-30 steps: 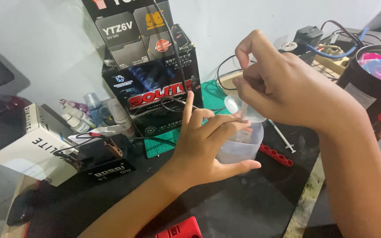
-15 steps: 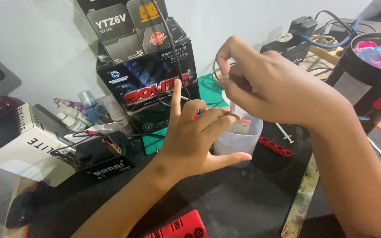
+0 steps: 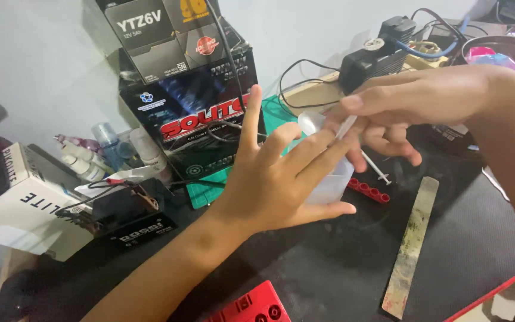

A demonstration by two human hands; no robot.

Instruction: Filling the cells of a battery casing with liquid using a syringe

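Left hand [image 3: 275, 179] spread over translucent container [image 3: 332, 185]; right hand [image 3: 412, 110] pinching thin white tube [image 3: 347, 127], axis slanting down-left.

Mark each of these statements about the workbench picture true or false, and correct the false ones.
1. The left hand rests on a translucent plastic container. True.
2. The right hand holds a hammer. False: it holds a thin white stick-like piece.
3. A red strip of caps lies right of the container. True.
4. The flat metal bar stands upright. False: it lies flat on the black mat.
5. A green mat lies under the black printed box. True.
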